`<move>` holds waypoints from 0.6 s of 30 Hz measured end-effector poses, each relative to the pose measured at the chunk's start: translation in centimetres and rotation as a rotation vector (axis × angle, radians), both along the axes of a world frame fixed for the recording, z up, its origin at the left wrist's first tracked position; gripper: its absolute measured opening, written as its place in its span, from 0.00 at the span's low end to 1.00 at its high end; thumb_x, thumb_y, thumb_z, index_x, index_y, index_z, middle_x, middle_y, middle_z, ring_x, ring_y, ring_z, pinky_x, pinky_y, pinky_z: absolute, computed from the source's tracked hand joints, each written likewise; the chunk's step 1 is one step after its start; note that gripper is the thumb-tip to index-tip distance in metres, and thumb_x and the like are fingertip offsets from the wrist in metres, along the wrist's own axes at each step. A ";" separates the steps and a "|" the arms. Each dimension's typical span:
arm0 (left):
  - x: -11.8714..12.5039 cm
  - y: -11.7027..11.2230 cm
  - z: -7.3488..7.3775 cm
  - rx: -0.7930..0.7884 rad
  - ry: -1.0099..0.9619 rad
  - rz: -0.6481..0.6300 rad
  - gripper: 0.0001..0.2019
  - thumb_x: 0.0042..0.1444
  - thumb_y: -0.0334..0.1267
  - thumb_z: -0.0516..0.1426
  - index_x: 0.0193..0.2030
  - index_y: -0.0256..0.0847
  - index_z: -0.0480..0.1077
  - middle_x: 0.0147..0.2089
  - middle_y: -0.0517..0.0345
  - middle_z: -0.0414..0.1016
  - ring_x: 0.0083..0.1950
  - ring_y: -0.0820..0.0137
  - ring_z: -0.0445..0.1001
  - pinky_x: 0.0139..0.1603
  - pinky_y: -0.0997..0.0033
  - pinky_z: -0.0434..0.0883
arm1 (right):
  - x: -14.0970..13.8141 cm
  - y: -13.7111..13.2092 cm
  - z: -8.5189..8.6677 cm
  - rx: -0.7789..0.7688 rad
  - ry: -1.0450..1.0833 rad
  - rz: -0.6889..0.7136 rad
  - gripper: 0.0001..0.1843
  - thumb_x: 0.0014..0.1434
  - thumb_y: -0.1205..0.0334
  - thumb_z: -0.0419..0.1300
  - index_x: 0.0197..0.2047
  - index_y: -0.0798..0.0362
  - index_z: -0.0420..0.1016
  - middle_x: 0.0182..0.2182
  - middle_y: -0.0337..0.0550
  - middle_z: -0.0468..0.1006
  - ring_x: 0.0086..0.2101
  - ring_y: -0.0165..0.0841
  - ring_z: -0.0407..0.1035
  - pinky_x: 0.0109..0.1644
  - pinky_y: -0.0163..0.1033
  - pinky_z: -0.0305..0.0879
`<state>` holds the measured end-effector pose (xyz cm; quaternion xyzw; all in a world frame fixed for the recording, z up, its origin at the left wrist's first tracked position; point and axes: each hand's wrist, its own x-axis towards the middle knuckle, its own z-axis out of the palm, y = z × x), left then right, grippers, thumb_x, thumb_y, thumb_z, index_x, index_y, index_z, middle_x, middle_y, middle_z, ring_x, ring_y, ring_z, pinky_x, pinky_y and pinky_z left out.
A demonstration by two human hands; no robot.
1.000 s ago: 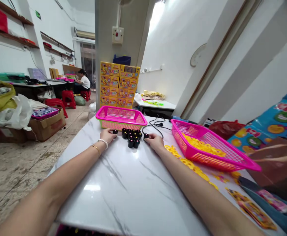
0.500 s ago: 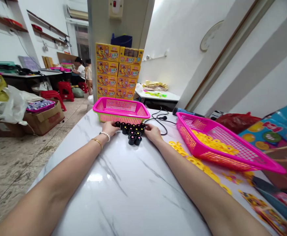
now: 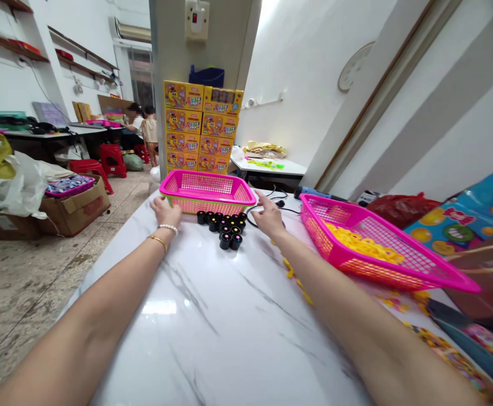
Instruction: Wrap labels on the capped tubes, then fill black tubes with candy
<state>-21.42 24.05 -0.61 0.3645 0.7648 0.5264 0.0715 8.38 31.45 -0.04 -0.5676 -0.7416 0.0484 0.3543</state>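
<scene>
Several small black cylindrical pieces (image 3: 226, 228) stand in a cluster on the marbled white table, with pink, yellow and other coloured dots on their tops. Behind them sits a pink basket (image 3: 208, 206), with green showing at its lower left corner. My left hand (image 3: 167, 213) is by the basket's left front corner, fingers loosely bent and apart; whether it touches the rim I cannot tell. At the basket's right end, my right hand (image 3: 269, 219) has its index finger stretched towards the corner and the others partly bent, holding nothing.
On the right a second pink basket (image 3: 390, 270) holds yellow ring-like pieces (image 3: 364, 243), with more scattered beside it. A black cable (image 3: 291, 210) lies behind my right hand. Yellow printed boxes (image 3: 182, 121) are stacked beyond the table. Two people are in the far left background.
Both hands have left the sides of the black cluster. My left hand moved left to the basket's left corner; my right hand moved slightly right and its index finger straightened. The black pieces stayed put.
</scene>
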 end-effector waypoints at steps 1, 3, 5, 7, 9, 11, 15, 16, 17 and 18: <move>-0.6 0.1 0.1 0.012 -0.005 0.010 0.34 0.48 0.25 0.59 0.64 0.28 0.60 0.68 0.33 0.61 0.68 0.55 0.63 0.66 0.60 0.63 | 0.1 0.3 0.5 0.007 -0.035 0.038 0.28 0.57 0.64 0.61 0.62 0.48 0.72 0.50 0.47 0.78 0.45 0.39 0.74 0.55 0.42 0.66; -1.5 0.4 0.0 0.002 -0.028 -0.026 0.32 0.49 0.26 0.60 0.63 0.30 0.62 0.64 0.36 0.68 0.62 0.58 0.70 0.62 0.63 0.67 | 0.3 0.9 1.1 -0.001 -0.095 0.086 0.26 0.55 0.63 0.64 0.58 0.46 0.76 0.47 0.46 0.80 0.45 0.41 0.74 0.54 0.42 0.66; -1.8 0.8 -0.4 -0.023 -0.056 -0.081 0.26 0.50 0.28 0.61 0.58 0.33 0.67 0.56 0.42 0.76 0.54 0.60 0.76 0.57 0.66 0.70 | 0.7 1.5 1.4 -0.016 -0.130 0.088 0.24 0.55 0.63 0.64 0.56 0.46 0.77 0.44 0.45 0.82 0.44 0.41 0.74 0.53 0.42 0.66; -1.7 1.1 -0.9 -0.041 -0.072 -0.116 0.21 0.53 0.28 0.61 0.54 0.35 0.70 0.50 0.47 0.79 0.53 0.62 0.77 0.56 0.67 0.70 | 1.4 1.8 1.5 -0.028 -0.144 0.064 0.22 0.56 0.65 0.62 0.55 0.48 0.77 0.42 0.45 0.83 0.43 0.41 0.75 0.52 0.42 0.66; -1.4 1.4 -1.4 -0.051 -0.074 -0.137 0.17 0.56 0.30 0.62 0.53 0.36 0.71 0.49 0.49 0.80 0.54 0.62 0.76 0.58 0.64 0.70 | 1.9 1.8 1.6 -0.041 -0.148 0.045 0.22 0.57 0.68 0.60 0.55 0.49 0.76 0.41 0.44 0.84 0.43 0.40 0.76 0.52 0.42 0.67; -1.2 1.4 -1.7 -0.063 -0.070 -0.160 0.13 0.60 0.35 0.61 0.52 0.36 0.72 0.50 0.50 0.78 0.54 0.62 0.76 0.58 0.57 0.71 | 2.2 1.4 1.6 -0.059 -0.147 0.044 0.24 0.56 0.69 0.60 0.57 0.49 0.74 0.40 0.42 0.84 0.43 0.39 0.77 0.52 0.41 0.67; -1.2 0.8 -1.6 -0.083 -0.071 -0.198 0.14 0.64 0.42 0.59 0.52 0.36 0.72 0.53 0.49 0.75 0.53 0.62 0.76 0.54 0.53 0.74 | 1.6 0.2 1.8 -0.105 -0.130 0.038 0.29 0.55 0.69 0.63 0.61 0.52 0.72 0.42 0.45 0.84 0.43 0.40 0.77 0.53 0.41 0.68; -1.1 0.5 -1.4 -0.085 -0.074 -0.195 0.15 0.65 0.42 0.59 0.54 0.37 0.72 0.54 0.49 0.75 0.53 0.61 0.76 0.54 0.53 0.75 | 1.3 -0.2 2.0 -0.113 -0.122 0.031 0.30 0.54 0.69 0.63 0.62 0.53 0.71 0.42 0.46 0.84 0.44 0.41 0.77 0.53 0.41 0.68; -0.9 0.1 -1.1 -0.085 -0.079 -0.186 0.16 0.65 0.42 0.59 0.55 0.37 0.71 0.55 0.49 0.74 0.53 0.61 0.75 0.53 0.53 0.75 | 1.0 -0.6 2.3 -0.117 -0.111 0.023 0.32 0.53 0.68 0.64 0.63 0.54 0.70 0.42 0.47 0.85 0.44 0.42 0.77 0.53 0.42 0.68; -0.7 -0.2 -0.7 -0.082 -0.084 -0.173 0.16 0.65 0.42 0.59 0.56 0.37 0.70 0.56 0.48 0.74 0.53 0.61 0.75 0.53 0.53 0.75 | 0.7 -1.1 2.6 -0.119 -0.097 0.010 0.34 0.53 0.68 0.65 0.64 0.55 0.68 0.42 0.49 0.85 0.45 0.43 0.77 0.52 0.42 0.69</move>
